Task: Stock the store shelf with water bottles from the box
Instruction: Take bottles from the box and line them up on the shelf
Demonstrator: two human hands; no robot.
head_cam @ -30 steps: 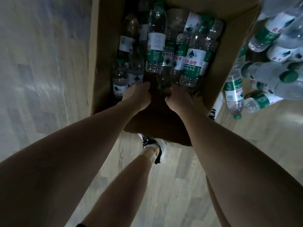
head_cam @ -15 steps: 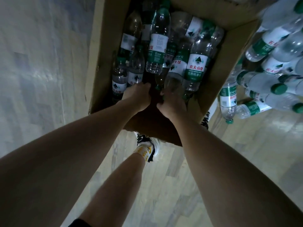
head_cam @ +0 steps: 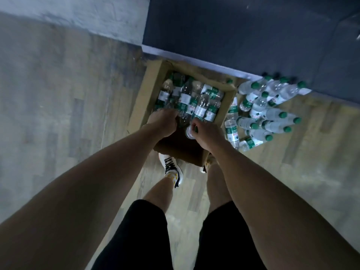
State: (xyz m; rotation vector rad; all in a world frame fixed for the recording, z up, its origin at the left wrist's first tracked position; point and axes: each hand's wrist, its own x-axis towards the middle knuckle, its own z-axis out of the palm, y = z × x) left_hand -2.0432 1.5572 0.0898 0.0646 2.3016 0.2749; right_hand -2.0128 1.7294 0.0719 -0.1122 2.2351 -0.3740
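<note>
An open cardboard box [head_cam: 144,98] stands on the floor, holding several clear water bottles [head_cam: 200,106] with green-and-white labels. My left hand [head_cam: 163,123] reaches into the box's near side, fingers curled down round a clear bottle [head_cam: 182,118]; the fingertips are hidden. Beside it, my right hand [head_cam: 206,133] grips another bottle, whose round end [head_cam: 189,131] shows by the fingers. No shelf is clearly in view.
Several more green-capped bottles [head_cam: 268,114] lie heaped on the wood floor right of the box. A dark wall [head_cam: 233,32] rises just behind box and heap. My feet in white shoes [head_cam: 171,168] stand at the box's near edge. Bare floor stretches left.
The view has pulled up and back, so box and heap look smaller and the dark wall shows. Both hands stay at the box's near side; the right hand now holds a bottle lifted slightly.
</note>
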